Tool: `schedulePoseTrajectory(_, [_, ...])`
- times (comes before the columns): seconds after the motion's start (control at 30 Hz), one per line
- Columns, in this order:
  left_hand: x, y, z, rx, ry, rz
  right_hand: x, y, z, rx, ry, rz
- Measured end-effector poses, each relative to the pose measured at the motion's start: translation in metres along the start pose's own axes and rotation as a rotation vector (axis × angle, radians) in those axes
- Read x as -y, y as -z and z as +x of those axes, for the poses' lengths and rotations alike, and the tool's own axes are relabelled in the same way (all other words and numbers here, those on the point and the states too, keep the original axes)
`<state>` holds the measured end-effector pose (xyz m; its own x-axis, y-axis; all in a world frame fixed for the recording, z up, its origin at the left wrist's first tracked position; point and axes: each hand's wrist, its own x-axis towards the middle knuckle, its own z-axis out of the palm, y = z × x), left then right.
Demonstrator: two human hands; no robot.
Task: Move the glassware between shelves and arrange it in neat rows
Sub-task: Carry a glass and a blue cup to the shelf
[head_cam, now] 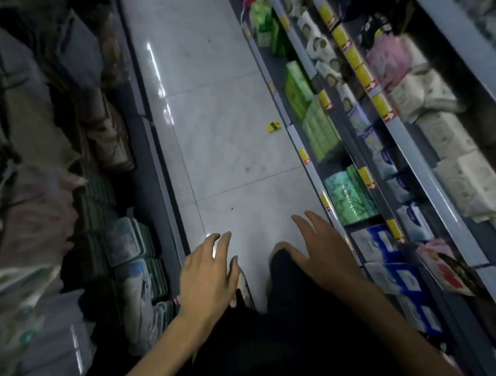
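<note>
both hands are hanging empty, left hand (209,275) and right hand (321,249) spread open over the floor (215,113). no glassware is showing anywhere near them, only tissue packs (348,196) right of the right hand. best to be finding the glass shelf first, walking steadily.

Glossy tiled floor (216,122) runs between stocked shelves (420,165).

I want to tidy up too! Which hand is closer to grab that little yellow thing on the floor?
Probably the right hand: the yellow tag lies on the floor nearer the right-side shelves. Both hands, left hand too, are empty.
</note>
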<state>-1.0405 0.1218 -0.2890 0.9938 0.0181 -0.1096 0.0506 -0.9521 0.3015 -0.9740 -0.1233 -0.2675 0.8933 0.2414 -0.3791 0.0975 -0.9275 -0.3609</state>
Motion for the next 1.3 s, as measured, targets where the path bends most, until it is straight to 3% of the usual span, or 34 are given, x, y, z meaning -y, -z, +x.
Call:
schedulePoseTrajectory(0.27, [-0.002, 0.023, 0.184, 0.026, -0.089, -0.007, -0.005, 0.048, 0.142, -0.132, -0.061, 0.115])
schedulePoseTrajectory(0.4, [-0.032, 0.052, 0.295, 0.001, -0.177, -0.013, -0.022, 0.11, 0.221, -0.232, -0.052, 0.196])
schedulePoseTrajectory(0.53, [-0.098, 0.103, 0.419, -0.094, -0.349, -0.139, -0.031, 0.226, 0.276, -0.621, -0.034, 0.312])
schedulePoseTrajectory(0.67, [-0.196, 0.184, 0.515, -0.081, -0.524, -0.366, -0.033, 0.362, 0.281, -1.03, -0.013, 0.231])
schedulePoseTrajectory(0.83, [-0.316, 0.273, 0.578, -0.136, -0.953, -0.59, -0.028, 0.481, 0.241, -1.398, -0.025, 0.101])
schedulePoseTrajectory(0.93, [-0.382, 0.298, 0.605, -0.151, -1.132, -0.705, -0.041, 0.516, 0.226, -1.517, -0.156, -0.021])
schedulePoseTrajectory(1.07, [-0.47, 0.311, 0.616, -0.148, -1.335, -0.825, -0.075, 0.53, 0.196, -1.626, -0.492, -0.181])
schedulePoseTrajectory(1.17, [-0.538, 0.316, 0.604, 0.035, -1.46, -0.768, -0.105, 0.535, 0.163, -1.696, -0.746, -0.205])
schedulePoseTrajectory(1.3, [-0.635, 0.3, 0.583, 0.038, -1.665, -0.571, -0.162, 0.557, 0.121, -1.688, -1.08, -0.175])
